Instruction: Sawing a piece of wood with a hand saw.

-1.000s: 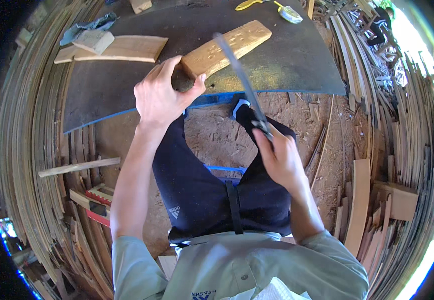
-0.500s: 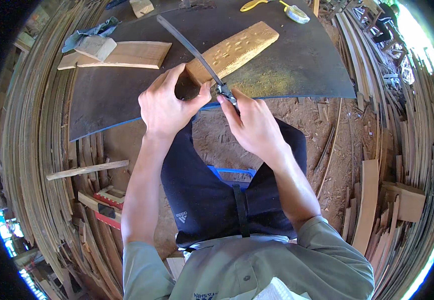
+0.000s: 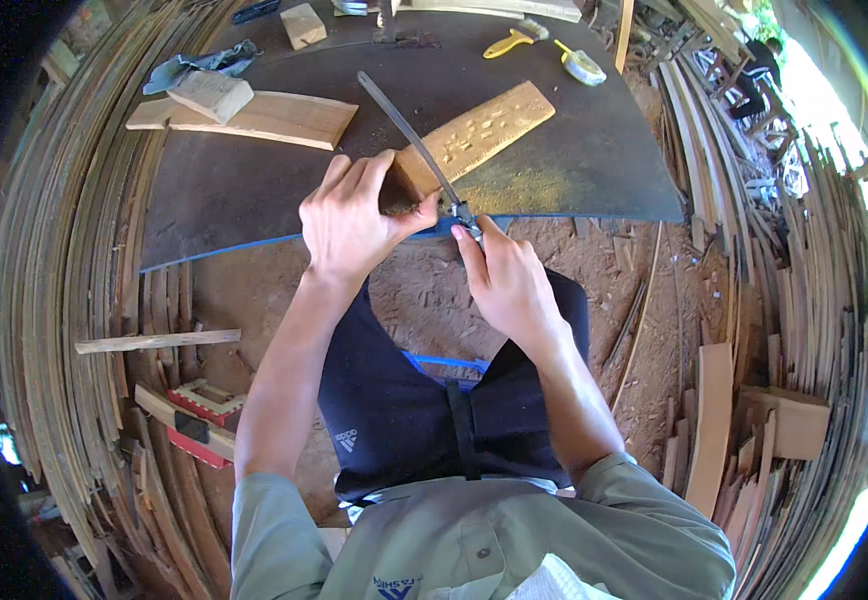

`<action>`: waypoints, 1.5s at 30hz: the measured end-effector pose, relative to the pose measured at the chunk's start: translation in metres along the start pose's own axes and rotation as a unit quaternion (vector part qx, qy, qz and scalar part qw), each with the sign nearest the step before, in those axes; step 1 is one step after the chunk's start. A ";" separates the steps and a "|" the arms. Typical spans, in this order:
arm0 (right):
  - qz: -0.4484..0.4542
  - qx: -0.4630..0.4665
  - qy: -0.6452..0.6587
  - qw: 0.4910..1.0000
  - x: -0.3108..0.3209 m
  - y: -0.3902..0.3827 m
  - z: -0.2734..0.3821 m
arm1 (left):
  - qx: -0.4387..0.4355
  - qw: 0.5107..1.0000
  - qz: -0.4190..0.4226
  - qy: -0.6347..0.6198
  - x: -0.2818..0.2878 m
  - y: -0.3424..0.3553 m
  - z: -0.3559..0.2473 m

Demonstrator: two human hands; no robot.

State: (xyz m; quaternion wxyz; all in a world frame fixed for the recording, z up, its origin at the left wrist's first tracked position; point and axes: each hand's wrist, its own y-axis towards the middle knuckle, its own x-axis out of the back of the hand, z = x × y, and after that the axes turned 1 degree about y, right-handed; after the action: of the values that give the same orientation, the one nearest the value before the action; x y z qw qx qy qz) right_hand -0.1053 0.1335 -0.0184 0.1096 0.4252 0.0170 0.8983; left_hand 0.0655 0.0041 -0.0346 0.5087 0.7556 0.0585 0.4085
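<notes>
**Q:** Wooden things fill the head view — what is being held?

**A:** A pale carved plank (image 3: 474, 138) is seen lying on a dark workbench (image 3: 574, 170), its near end reaching the bench's front edge. That end is gripped by the left hand (image 3: 354, 225), whose fingers are curled tightly over the wood. The right hand (image 3: 509, 280), just right of the plank's near end, is closed around the handle of a thin saw (image 3: 409, 135). The blade is laid slantwise across the plank's near end and runs up and to the left over the bench.

**Q:** What else is seen around the plank?

**A:** Left of the plank, a flat board (image 3: 264, 118) is seen with a small wood block (image 3: 212, 95) resting on its far-left end, beside a grey cloth (image 3: 199, 65). Beyond the plank, at the bench's far side, a yellow-handled tool (image 3: 509, 42) and a tape measure (image 3: 584, 68) are laid. Below the plank, sawdust-covered ground is seen between the person's dark-clothed legs. Bent wood strips (image 3: 74, 250) are stacked far left of the plank, and offcut boards (image 3: 714, 420) far to its right.
</notes>
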 end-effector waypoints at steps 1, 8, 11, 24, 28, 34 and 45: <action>0.000 0.007 -0.004 1.000 0.002 -0.005 -0.001 | 0.003 1.000 -0.007 0.002 0.001 -0.002 -0.002; -0.027 -0.010 0.197 0.980 0.030 -0.030 -0.013 | 0.001 0.999 -0.046 -0.022 0.010 0.014 -0.016; -0.048 -0.062 0.397 0.914 0.053 -0.045 -0.027 | -0.001 0.996 -0.079 -0.033 0.029 0.030 0.005; -0.125 -0.146 0.365 0.911 0.082 -0.100 -0.094 | 0.112 0.984 0.104 -0.091 0.081 0.146 0.046; -0.145 -0.111 0.251 0.951 0.087 -0.098 -0.103 | 0.045 0.988 0.126 -0.073 0.065 0.174 0.034; -0.148 -0.107 0.185 0.966 0.101 -0.107 -0.128 | 0.001 0.988 0.143 -0.057 0.069 0.187 -0.040; -0.149 -0.105 0.181 0.966 0.095 -0.126 -0.152 | -0.099 0.976 0.092 -0.171 0.059 0.160 -0.003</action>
State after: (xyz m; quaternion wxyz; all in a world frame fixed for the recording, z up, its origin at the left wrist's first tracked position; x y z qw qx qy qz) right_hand -0.2573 0.2856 -0.0584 0.2818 0.2347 0.0053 0.9303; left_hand 0.0497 -0.0399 0.1294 0.5440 0.7622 -0.1398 0.3217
